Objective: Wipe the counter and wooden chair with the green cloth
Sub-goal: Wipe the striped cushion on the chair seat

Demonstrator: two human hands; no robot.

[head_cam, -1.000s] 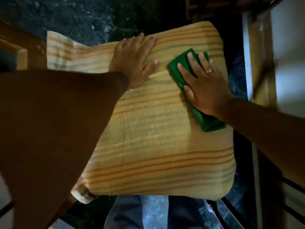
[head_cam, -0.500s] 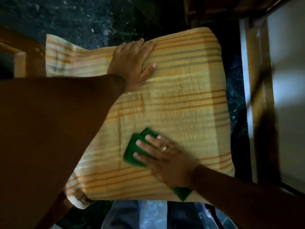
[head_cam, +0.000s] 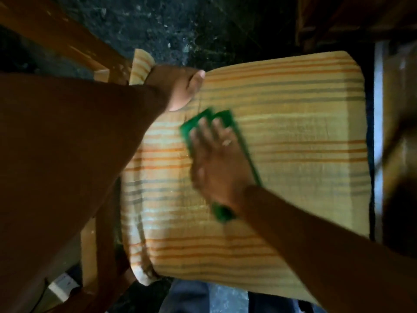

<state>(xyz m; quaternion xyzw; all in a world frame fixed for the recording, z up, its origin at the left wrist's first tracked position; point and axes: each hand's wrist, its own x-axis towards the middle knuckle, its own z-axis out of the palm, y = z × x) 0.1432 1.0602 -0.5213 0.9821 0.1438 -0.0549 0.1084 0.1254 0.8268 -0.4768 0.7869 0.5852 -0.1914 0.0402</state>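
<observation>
The right hand [head_cam: 218, 163], fingers flat and spread, presses the folded green cloth [head_cam: 223, 116] onto the striped yellow-and-orange seat cushion [head_cam: 293, 154]. It has swept up from the near edge toward the middle-left, blurred mid-stroke. The left hand [head_cam: 180, 89] has slid to the far-left corner, and I cannot tell whether it grips there. I'd guess the brown wooden chair frame [head_cam: 67, 44] is wiped next.

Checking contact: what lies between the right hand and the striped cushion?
The folded green cloth, pressed flat under the right hand on the yellow striped fabric cushion; head view.
</observation>
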